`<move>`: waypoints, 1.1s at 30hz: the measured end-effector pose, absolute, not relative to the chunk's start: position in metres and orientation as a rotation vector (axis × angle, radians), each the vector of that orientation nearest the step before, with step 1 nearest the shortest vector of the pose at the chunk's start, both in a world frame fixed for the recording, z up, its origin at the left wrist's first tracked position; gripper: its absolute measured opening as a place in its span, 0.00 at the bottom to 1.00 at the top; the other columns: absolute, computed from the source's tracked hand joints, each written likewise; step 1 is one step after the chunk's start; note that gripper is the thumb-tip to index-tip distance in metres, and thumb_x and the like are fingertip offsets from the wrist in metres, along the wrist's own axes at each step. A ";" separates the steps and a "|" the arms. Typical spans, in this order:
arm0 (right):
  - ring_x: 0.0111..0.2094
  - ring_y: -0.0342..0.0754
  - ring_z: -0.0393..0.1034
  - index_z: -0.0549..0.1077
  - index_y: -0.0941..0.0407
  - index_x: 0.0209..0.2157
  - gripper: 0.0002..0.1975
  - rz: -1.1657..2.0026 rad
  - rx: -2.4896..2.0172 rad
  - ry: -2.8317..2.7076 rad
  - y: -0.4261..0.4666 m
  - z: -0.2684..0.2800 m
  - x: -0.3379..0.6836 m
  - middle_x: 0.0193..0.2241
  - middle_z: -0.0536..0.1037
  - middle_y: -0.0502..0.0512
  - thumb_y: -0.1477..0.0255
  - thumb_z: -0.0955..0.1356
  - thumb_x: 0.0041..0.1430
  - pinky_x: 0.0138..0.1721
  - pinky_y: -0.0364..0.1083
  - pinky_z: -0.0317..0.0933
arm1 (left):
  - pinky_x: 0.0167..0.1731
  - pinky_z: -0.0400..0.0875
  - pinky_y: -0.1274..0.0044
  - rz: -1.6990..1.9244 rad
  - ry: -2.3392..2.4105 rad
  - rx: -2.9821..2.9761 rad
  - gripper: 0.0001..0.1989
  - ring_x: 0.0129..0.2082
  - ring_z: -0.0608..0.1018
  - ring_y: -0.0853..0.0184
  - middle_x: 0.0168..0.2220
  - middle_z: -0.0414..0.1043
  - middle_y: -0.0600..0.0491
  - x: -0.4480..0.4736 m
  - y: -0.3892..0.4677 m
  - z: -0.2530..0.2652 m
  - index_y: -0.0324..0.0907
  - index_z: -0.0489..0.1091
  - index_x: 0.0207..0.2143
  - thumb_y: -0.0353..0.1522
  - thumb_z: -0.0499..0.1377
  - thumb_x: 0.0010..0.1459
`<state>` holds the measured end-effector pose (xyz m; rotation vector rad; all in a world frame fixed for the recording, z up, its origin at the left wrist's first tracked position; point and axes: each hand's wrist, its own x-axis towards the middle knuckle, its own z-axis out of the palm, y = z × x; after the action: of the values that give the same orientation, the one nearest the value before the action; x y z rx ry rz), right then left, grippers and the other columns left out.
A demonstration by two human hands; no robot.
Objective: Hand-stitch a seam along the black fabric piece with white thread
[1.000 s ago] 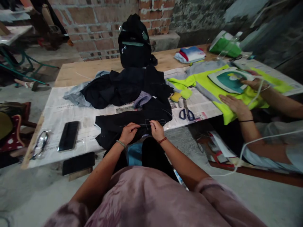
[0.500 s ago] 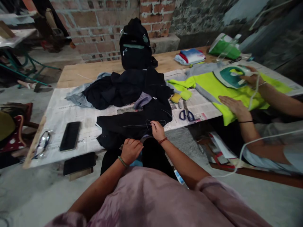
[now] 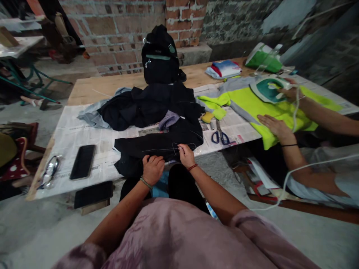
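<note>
Worktable [image 3: 84, 90], partly covered with newspaper [image 3: 105, 144], seen from the seated person's position. At the near left corner lie eyeglasses [image 3: 51, 171], with a smartphone [image 3: 82, 161] to their right. A grey-blue cloth [image 3: 94, 116] protrudes from beneath a heap of dark clothing [image 3: 140, 106] at centre. Nearer, a black garment [image 3: 134, 143], marked by a pale line of stitching, lies along the table's near edge and partly overhangs it. The left hand [image 3: 153, 169] rests at the garment's near edge, fingers bent; whether it grips the fabric cannot be told. Beyond the heap stands a black backpack [image 3: 159, 65]. The right hand [image 3: 186, 155] is closed in a pinch on the garment's near edge, beside a loose loop of white thread [image 3: 174, 146]; any needle is too small to discern. To its right lie scissors [image 3: 220, 137], handles towards the viewer, and a yellow block [image 3: 207, 117]. At far right, a co-worker's hand flattens a fluorescent yellow garment [image 3: 246, 106], the other holding an iron [image 3: 266, 90] upon it.
</note>
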<state>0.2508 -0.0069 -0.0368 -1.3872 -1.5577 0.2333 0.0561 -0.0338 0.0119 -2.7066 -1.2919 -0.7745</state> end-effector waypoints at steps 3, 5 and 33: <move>0.34 0.45 0.66 0.67 0.56 0.37 0.11 0.238 -1.389 -1.557 -0.007 -0.038 0.251 0.32 0.72 0.55 0.73 0.57 0.58 0.38 0.46 0.61 | 0.46 0.50 0.63 -0.867 -1.386 -2.711 0.07 0.37 0.72 0.65 0.36 0.74 0.53 0.056 -0.031 0.016 0.45 0.71 0.29 0.30 0.53 0.54; 0.34 0.44 0.66 0.67 0.56 0.37 0.11 0.249 -1.391 -1.552 -0.007 -0.039 0.252 0.32 0.72 0.55 0.72 0.57 0.58 0.38 0.46 0.61 | 0.45 0.52 0.64 -0.937 -1.482 -2.710 0.07 0.35 0.72 0.65 0.34 0.75 0.54 0.057 -0.028 0.018 0.45 0.71 0.27 0.31 0.53 0.53; 0.35 0.45 0.67 0.67 0.56 0.38 0.11 0.253 -1.398 -1.537 -0.009 -0.036 0.251 0.31 0.72 0.55 0.72 0.57 0.58 0.39 0.46 0.61 | 0.41 0.52 0.66 -0.890 -1.548 -2.720 0.12 0.37 0.71 0.61 0.35 0.73 0.49 0.072 -0.014 0.007 0.43 0.67 0.41 0.33 0.53 0.54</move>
<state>0.2514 -0.0090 -0.0363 -1.3980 -1.5374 0.2532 0.0717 -0.0138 0.0073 -2.7199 -1.5479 -0.8902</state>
